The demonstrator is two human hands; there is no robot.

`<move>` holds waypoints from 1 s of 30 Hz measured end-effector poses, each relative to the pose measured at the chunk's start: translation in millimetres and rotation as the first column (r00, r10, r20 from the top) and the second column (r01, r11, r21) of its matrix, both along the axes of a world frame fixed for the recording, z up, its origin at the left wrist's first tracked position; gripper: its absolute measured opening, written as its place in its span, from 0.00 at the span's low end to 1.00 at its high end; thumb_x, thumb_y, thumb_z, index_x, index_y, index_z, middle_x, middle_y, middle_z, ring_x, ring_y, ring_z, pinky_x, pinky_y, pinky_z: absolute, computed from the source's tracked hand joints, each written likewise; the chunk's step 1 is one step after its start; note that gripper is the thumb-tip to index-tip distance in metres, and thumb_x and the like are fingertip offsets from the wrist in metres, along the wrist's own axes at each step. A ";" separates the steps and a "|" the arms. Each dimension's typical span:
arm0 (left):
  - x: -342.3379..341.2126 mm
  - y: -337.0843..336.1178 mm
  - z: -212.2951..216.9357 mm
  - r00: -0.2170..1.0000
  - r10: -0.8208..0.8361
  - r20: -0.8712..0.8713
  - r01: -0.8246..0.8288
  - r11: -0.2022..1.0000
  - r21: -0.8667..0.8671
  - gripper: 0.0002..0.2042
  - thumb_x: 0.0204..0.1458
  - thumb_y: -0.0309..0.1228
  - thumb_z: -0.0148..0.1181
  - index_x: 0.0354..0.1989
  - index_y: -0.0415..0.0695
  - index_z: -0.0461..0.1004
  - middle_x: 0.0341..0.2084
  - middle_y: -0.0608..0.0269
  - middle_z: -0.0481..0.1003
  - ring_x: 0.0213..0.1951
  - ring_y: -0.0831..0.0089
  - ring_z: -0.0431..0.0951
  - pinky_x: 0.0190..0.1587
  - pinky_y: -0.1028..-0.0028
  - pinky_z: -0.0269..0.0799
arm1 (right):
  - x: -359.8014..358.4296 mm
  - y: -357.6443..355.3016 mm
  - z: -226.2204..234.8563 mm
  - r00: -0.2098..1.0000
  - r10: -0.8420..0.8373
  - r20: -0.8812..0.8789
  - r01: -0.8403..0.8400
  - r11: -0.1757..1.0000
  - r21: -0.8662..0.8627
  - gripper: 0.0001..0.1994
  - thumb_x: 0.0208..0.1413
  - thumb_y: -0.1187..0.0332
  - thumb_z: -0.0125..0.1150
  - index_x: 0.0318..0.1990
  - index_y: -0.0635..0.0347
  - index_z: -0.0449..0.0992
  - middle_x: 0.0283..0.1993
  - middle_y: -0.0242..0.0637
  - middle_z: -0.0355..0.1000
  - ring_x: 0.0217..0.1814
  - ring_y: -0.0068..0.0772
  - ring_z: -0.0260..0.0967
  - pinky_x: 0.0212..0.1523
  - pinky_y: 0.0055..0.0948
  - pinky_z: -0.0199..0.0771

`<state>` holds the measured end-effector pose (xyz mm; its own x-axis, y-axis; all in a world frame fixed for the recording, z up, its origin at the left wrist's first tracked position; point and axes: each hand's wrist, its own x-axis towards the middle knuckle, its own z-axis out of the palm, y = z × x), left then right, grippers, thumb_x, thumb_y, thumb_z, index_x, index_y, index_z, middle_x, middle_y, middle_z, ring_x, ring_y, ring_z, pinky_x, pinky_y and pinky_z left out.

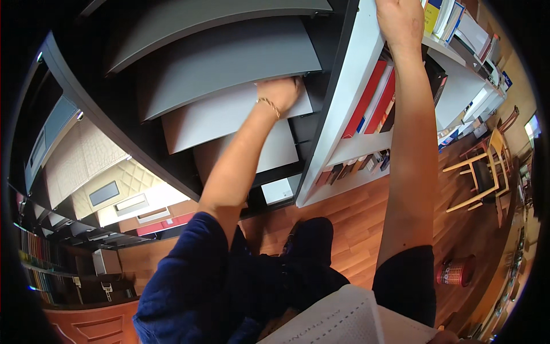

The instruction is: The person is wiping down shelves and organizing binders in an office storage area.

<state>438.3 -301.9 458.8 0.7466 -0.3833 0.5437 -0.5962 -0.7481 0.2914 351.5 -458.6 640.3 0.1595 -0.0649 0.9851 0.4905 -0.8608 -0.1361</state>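
My left hand (pixel 281 94), with a braided bracelet at its wrist, reaches in under the front edge of a grey shelf (pixel 235 57). Below it is a white shelf (pixel 212 117). Its fingers are curled and partly hidden, and whatever they hold does not show. Up at the top edge, my right hand (pixel 401 23) grips the front edge of a white bookcase (pixel 338 112), its fingertips cut off by the frame. Red and white books (pixel 369 100) stand on a shelf beside my right forearm.
A dark cabinet frame (pixel 123 114) holds the shelves. Sample boards (pixel 120 183) stand at the left. A wooden chair (pixel 487 166) and a red can-shaped container (pixel 456 270) are on the wood floor (pixel 355 235) to the right. Drawers or panels in reddish wood (pixel 91 324) lie lower left.
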 end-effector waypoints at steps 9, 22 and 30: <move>-62.1 34.2 -77.5 0.826 -0.261 0.500 0.237 0.965 0.112 0.14 0.47 0.27 0.53 0.43 0.45 0.75 0.52 0.57 0.72 0.57 0.59 0.69 0.59 0.57 0.59 | -29.2 19.2 24.2 0.753 -0.272 -0.600 0.376 0.925 0.053 0.20 0.55 0.67 0.54 0.55 0.64 0.68 0.49 0.54 0.72 0.54 0.51 0.68 0.56 0.35 0.64; -73.4 20.5 40.8 0.576 -0.307 0.758 0.642 0.744 -0.187 0.16 0.42 0.16 0.56 0.40 0.44 0.77 0.43 0.58 0.77 0.50 0.59 0.75 0.53 0.61 0.68 | -0.9 16.4 1.3 0.966 -0.161 -0.204 0.198 0.964 0.178 0.28 0.54 0.50 0.57 0.58 0.55 0.67 0.47 0.48 0.75 0.49 0.47 0.73 0.51 0.36 0.69; -54.5 -34.6 53.5 0.656 -0.284 0.699 0.562 0.802 -0.202 0.22 0.47 0.19 0.54 0.53 0.31 0.64 0.65 0.42 0.54 0.67 0.42 0.51 0.65 0.53 0.53 | -9.2 20.0 7.7 0.969 -0.087 -0.232 0.145 0.958 0.249 0.26 0.54 0.53 0.58 0.58 0.54 0.67 0.46 0.48 0.75 0.48 0.47 0.73 0.50 0.36 0.69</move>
